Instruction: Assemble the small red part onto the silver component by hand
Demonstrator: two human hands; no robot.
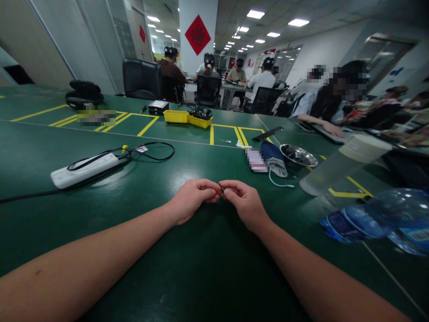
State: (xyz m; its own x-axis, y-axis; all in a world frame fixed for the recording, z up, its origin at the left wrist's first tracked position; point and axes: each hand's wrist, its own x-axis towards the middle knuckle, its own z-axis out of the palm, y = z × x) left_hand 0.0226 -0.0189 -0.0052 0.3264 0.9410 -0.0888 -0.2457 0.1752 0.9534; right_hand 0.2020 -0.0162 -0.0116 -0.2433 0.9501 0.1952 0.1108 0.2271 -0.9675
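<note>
My left hand (194, 200) and my right hand (246, 205) meet fingertip to fingertip just above the green table (201, 268). Both are closed in a pinch. Between the tips shows a tiny reddish and dark piece (221, 189), too small and too covered by fingers to name. Whether it is one part or two I cannot tell.
To the left lies a white power strip (87, 170) with a black cable. Yellow bins (177, 116) stand farther back. On the right are a steel bowl (298, 155), a frosted tumbler (335, 165) and plastic bottles (362, 219). A co-worker's hand (331, 129) rests beyond.
</note>
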